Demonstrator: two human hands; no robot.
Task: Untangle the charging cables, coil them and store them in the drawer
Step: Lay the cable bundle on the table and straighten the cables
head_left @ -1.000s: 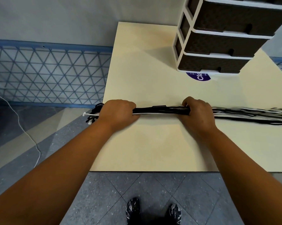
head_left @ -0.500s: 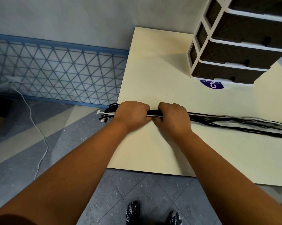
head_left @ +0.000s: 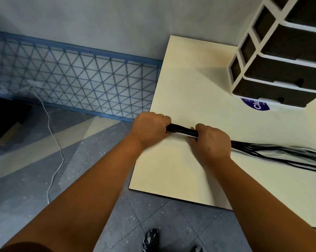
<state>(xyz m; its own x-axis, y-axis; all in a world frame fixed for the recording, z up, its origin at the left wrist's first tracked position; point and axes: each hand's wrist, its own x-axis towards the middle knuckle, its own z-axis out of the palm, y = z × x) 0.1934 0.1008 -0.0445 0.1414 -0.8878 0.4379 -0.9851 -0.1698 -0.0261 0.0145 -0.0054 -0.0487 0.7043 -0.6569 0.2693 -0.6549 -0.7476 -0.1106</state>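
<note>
Cables [head_left: 181, 131] lie bundled at the table's [head_left: 190, 84] left edge, both the left hand [head_left: 149, 129] and right hand [head_left: 212, 142] curled tight around them, now slightly further apart than half a second ago, suggesting straightening continues, coiling pending.

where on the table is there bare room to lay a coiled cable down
Bare tabletop lies between the hands and the drawer unit, toward the wall. Another bare patch sits near the front edge, below the cable bundle. It is crowded at right, where loose strands fan out past the right hand. The left hand grips the bundle's other end.
</note>
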